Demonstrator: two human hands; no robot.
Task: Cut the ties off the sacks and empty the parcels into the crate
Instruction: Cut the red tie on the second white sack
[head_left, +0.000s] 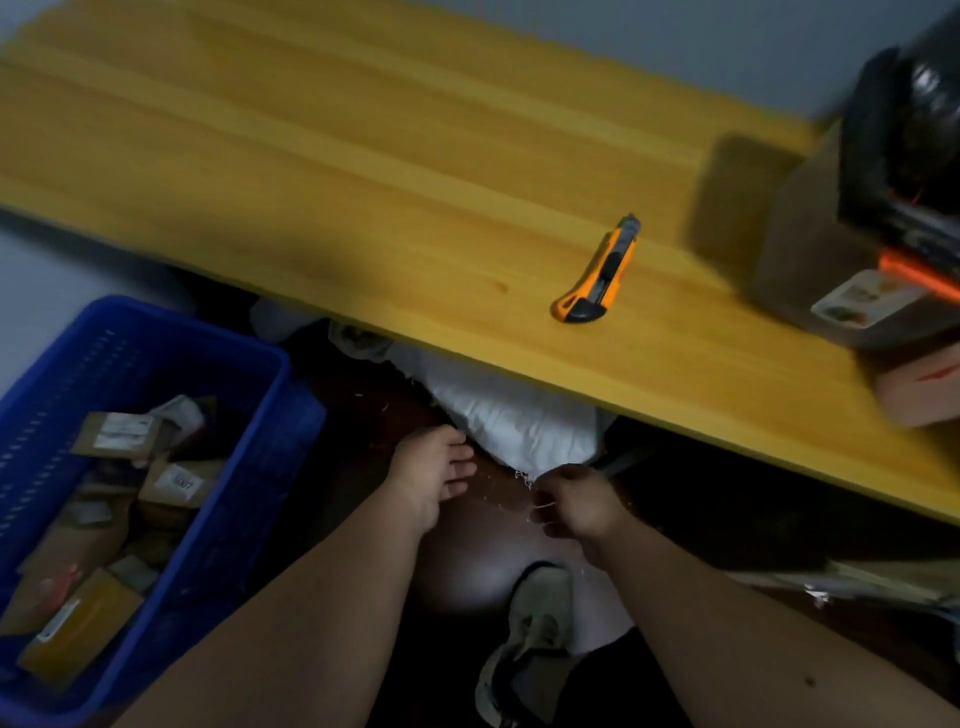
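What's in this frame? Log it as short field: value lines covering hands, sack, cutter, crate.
left hand: fingers relaxed, beside the sack, holding nothing
right hand: curled, pinching at the frayed corner of the sack
sack: white, on the floor, partly under the table
utility knife: orange, lying on the table, untouched
crate: blue, on the floor at left
parcels: already in the crate

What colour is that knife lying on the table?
The utility knife is orange with black trim, seen clearly in the head view.
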